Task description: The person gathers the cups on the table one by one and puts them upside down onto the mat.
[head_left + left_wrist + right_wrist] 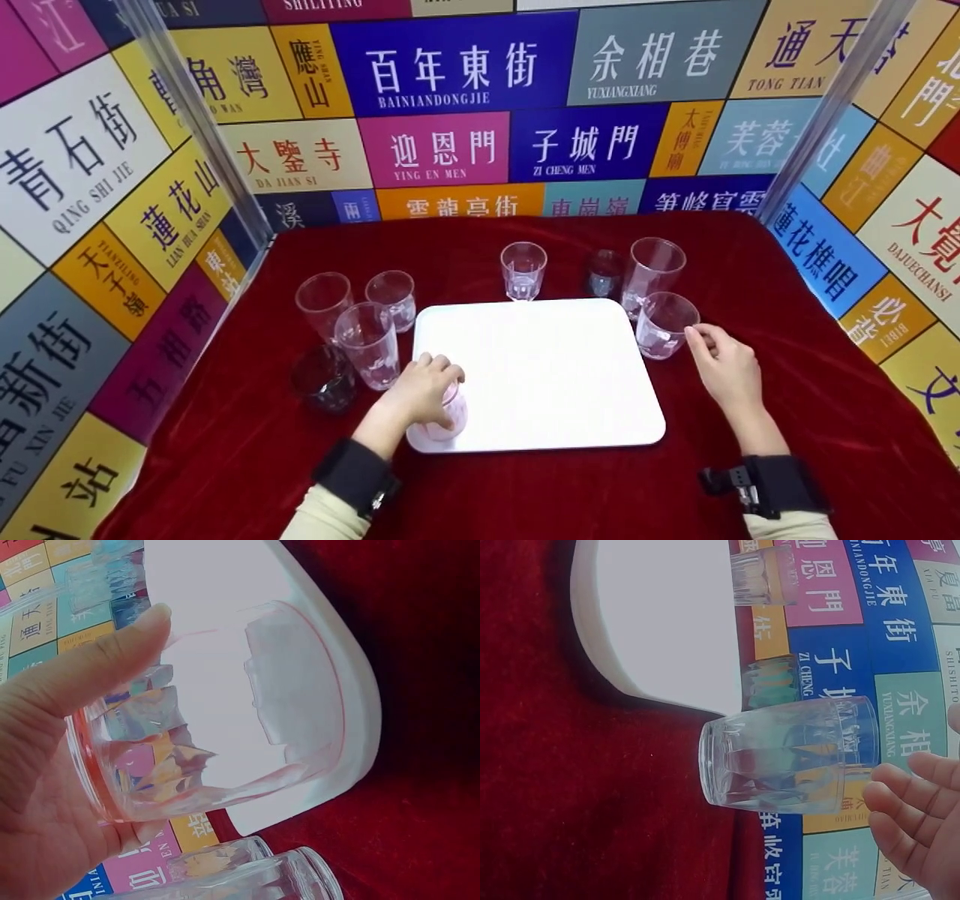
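Note:
My left hand (420,390) grips a pink-tinted clear glass (454,414) over the near left corner of the white tray (555,375). In the left wrist view, the thumb and fingers go around the rim end of this faceted glass (292,690), and its base is toward the tray. On the right, my right hand (727,369) is beside a clear faceted glass (661,328) that stands by the tray's right edge. Its fingers (904,791) are loosely bent, with the fingertips right at that glass's rim in the right wrist view.
Left of the tray stand a dark glass (324,384) and several clear glasses (369,349). Behind the tray is another clear glass (523,271); a small dark glass (603,274) and a tall clear glass (654,274) stand at the back right. Red cloth (555,495) covers the table.

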Motion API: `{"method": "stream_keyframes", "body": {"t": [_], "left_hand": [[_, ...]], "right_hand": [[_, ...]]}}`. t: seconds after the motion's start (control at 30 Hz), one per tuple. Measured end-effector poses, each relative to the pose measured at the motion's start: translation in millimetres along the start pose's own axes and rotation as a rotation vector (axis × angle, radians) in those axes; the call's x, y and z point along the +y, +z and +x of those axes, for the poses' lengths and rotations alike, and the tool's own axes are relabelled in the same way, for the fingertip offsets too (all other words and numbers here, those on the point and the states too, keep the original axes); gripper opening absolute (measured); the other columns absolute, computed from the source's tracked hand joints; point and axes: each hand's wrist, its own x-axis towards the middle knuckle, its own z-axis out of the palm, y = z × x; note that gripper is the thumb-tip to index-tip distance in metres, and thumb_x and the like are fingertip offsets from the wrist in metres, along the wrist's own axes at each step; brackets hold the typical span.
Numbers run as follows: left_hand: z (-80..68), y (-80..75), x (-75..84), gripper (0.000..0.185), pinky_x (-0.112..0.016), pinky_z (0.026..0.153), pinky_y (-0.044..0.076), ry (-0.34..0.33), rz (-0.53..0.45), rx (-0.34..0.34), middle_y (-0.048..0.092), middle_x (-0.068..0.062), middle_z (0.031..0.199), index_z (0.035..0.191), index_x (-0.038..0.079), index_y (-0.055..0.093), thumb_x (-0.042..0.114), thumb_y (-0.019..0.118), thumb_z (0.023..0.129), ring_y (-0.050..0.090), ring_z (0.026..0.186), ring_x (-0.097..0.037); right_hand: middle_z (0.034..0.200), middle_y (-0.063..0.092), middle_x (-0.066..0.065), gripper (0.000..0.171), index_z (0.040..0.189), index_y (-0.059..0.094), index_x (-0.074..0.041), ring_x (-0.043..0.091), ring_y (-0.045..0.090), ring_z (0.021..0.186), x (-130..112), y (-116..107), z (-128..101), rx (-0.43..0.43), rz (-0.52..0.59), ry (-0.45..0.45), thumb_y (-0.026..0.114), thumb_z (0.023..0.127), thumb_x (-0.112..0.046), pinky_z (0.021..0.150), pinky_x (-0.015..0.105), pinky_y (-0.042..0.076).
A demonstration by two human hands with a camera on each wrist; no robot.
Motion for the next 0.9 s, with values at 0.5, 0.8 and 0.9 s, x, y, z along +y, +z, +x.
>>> {"method": "stream_keyframes", "body": {"t": [0.5, 0.8, 0.9], "left_hand": [[10.0, -26.9, -9.4, 0.057, -0.039, 0.09, 0.031, -0.086, -0.11, 0.395, 0.042, -0.009, 0.119, 0.126, 0.009, 0.033, 0.039, 0.049, 0.079, 0.039, 0.108, -0.025], [22.5, -20.9, -14.5, 0.071, -0.047, 0.095, 0.023, -0.178, -0.048, 0.536, 0.028, -0.012, 0.13, 0.13, 0.012, 0.026, 0.049, 0.05, 0.074, 0.022, 0.118, -0.035], [23.9, -18.0, -16.0, 0.075, -0.048, 0.096, 0.018, -0.194, -0.043, 0.496, 0.025, -0.013, 0.132, 0.13, 0.013, 0.025, 0.055, 0.047, 0.072, 0.016, 0.12, -0.036]], "right_hand": [[0.111, 0.044, 0.024, 0.053, 0.109, 0.047, 0.007, 0.037, 0.037, 0.105, -2, 7, 21, -0.08, -0.079, -0.11, 0.057, 0.075, -0.033, 0.088, 0.047, 0.028], [0.128, 0.012, 0.033, 0.094, 0.126, 0.015, 0.013, 0.045, 0.01, 0.117, -5, 16, 43, -0.4, -0.171, 0.001, 0.056, 0.069, -0.05, 0.092, 0.055, 0.014], [0.129, 0.011, 0.033, 0.095, 0.127, 0.012, 0.012, 0.047, 0.01, 0.115, -3, 19, 48, -0.456, -0.196, 0.013, 0.057, 0.069, -0.049, 0.091, 0.057, 0.015]]}}
